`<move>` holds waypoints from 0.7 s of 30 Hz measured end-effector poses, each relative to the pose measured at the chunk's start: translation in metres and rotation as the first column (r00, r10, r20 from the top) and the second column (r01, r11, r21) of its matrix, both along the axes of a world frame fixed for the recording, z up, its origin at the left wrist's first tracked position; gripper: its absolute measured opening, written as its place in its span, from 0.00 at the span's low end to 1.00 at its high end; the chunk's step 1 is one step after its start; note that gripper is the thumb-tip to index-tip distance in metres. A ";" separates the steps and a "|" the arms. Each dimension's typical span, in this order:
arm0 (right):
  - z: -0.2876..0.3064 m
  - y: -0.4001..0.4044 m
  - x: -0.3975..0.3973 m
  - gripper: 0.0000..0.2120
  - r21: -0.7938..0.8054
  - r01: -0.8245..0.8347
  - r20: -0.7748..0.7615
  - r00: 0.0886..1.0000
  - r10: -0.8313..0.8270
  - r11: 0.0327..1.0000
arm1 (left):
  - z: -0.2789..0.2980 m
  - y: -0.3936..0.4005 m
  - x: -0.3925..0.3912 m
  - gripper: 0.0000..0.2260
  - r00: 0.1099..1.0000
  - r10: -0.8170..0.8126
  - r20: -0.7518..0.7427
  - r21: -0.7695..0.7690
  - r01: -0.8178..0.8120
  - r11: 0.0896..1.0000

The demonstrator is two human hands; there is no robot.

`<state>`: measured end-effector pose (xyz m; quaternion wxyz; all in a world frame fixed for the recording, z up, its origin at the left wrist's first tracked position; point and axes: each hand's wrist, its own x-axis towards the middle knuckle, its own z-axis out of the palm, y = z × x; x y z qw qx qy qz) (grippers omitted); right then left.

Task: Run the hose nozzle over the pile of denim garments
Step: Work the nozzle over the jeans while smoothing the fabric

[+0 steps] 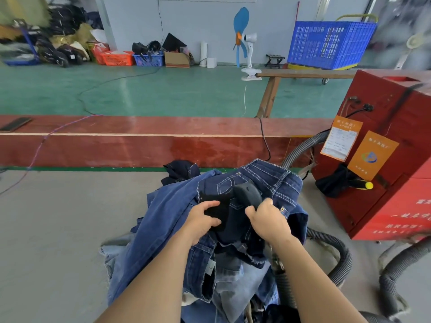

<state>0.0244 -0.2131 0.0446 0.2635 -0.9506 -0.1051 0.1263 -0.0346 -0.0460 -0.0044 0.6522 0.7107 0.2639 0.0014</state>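
Black plastic hose nozzle (247,193): lying atop heaped blue denim garments (177,206), pointing away; right hand (268,220) gripping its rear, left hand (203,220) pinching dark fabric beside it.

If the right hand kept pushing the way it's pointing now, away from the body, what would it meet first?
The right hand grips the black nozzle, aimed forward across the denim pile. It would probably run onto the jeans waistband first; the red board stands beyond, though depth is unclear.
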 end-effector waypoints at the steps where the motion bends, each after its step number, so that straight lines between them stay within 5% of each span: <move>1: -0.001 0.005 -0.001 0.13 -0.026 -0.001 0.025 1.000 0.002 1.000 | 0.000 0.000 0.000 0.25 1.000 -0.002 0.001 0.008 0.002 1.000; 5: 0.000 0.009 0.001 0.21 -0.114 0.021 0.161 0.987 -0.002 0.993 | -0.001 0.002 -0.001 0.29 1.000 -0.001 0.011 0.048 0.000 0.999; 9: 0.018 -0.002 0.016 0.19 0.189 0.126 0.095 0.985 -0.146 0.974 | -0.002 0.003 0.000 0.30 1.000 -0.008 0.003 0.106 0.008 0.994; 14: 0.058 -0.035 0.021 0.18 0.451 0.280 0.303 0.845 -0.440 0.848 | 0.000 0.004 0.000 0.29 1.000 -0.025 0.009 0.109 0.024 0.994; 17: 0.067 -0.039 0.009 0.23 0.359 0.174 0.304 0.907 -0.292 0.917 | 0.000 0.002 0.002 0.26 0.999 -0.013 0.047 0.054 0.010 0.999; 21: 0.049 -0.015 -0.013 0.19 0.050 -0.100 0.181 0.980 0.089 0.994 | -0.004 -0.001 0.004 0.26 0.997 0.047 0.060 -0.037 -0.045 0.998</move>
